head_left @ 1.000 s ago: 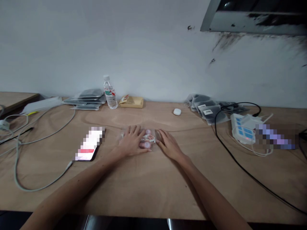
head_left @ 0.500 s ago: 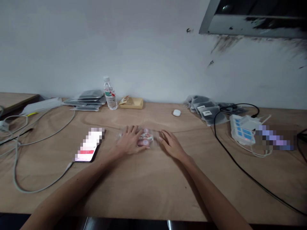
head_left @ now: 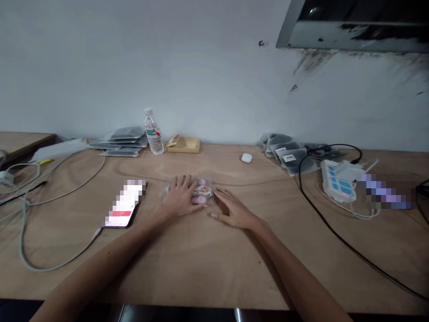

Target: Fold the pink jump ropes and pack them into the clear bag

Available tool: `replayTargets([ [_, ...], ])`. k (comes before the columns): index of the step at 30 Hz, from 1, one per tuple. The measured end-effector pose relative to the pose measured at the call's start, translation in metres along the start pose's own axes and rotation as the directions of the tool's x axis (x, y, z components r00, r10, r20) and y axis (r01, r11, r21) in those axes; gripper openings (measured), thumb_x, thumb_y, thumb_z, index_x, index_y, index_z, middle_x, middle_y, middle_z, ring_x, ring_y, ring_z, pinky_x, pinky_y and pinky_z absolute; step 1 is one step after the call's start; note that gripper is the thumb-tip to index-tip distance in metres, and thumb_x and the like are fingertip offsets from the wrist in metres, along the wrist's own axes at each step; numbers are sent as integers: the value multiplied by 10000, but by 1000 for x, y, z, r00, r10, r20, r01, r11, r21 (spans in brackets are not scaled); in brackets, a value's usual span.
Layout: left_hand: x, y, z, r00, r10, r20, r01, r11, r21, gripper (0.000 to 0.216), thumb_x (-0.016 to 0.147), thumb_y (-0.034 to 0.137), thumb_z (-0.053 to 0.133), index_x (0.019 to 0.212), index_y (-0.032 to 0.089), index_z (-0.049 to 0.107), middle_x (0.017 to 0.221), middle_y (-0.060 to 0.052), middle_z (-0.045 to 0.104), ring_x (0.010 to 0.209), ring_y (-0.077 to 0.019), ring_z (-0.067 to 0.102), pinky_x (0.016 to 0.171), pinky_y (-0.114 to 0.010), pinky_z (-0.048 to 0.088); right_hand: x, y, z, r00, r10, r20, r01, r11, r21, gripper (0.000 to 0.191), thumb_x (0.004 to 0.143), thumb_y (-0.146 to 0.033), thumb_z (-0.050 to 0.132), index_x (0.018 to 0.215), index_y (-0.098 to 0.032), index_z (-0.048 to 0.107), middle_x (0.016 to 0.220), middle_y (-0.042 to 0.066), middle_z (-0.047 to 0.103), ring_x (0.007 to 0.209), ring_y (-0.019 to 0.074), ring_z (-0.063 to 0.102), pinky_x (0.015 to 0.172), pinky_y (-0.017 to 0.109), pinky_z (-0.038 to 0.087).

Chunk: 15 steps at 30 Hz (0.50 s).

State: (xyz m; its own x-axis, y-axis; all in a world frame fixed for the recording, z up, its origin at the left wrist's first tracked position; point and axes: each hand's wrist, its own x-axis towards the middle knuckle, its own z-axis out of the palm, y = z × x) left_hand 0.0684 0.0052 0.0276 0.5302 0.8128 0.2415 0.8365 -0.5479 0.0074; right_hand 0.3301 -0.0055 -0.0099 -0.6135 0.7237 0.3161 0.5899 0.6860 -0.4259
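- Left hand (head_left: 181, 197): palm down, fingers spread, lying across the left part of a clear plastic packet (head_left: 203, 192) with pink and white contents.
- The packet: flat on a wooden table (head_left: 187, 268), roughly central, between the hands.
- Right hand (head_left: 236, 211): thumb held apart from the fingers, fingertips at the packet's right end – whether they touch it, I cannot tell.
- Left of the hands: a lit phone (head_left: 124, 205), its screen blurred.
- Behind, near the wall: an upright water bottle (head_left: 155, 139) beside a shallow tan tray (head_left: 189, 145).

Bottle (head_left: 155, 139) beside a tray (head_left: 187, 150), perhaps cardboard
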Motion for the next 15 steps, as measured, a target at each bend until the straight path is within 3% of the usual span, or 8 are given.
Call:
replayTargets([
  [9, 1, -1, 3, 1000, -10, 5, 10, 1000, 18, 851, 870, 774, 482, 1477, 179, 449, 1485, -227, 443, 1369, -455, 399, 1126, -647, 240, 0, -6, 7, 991, 107, 76, -100, 990, -100, 877, 974, -627, 486, 1631, -210, 80, 1641, 157, 304, 1491, 349, 332, 1200, 575, 305],
  [15, 1, 0, 4, 1000, -18, 8, 17, 999, 36, 845, 882, 769, 458, 1479, 173, 447, 1503, -228, 433, 1395, -455, 378, 1137, -647, 230, 1, -10, 9, 987, 122, 103, -108, 985, -132, 823, 1005, -634, 394, 1633, -204, 79, 1644, 156, 295, 1509, 338, 298, 1213, 576, 266],
])
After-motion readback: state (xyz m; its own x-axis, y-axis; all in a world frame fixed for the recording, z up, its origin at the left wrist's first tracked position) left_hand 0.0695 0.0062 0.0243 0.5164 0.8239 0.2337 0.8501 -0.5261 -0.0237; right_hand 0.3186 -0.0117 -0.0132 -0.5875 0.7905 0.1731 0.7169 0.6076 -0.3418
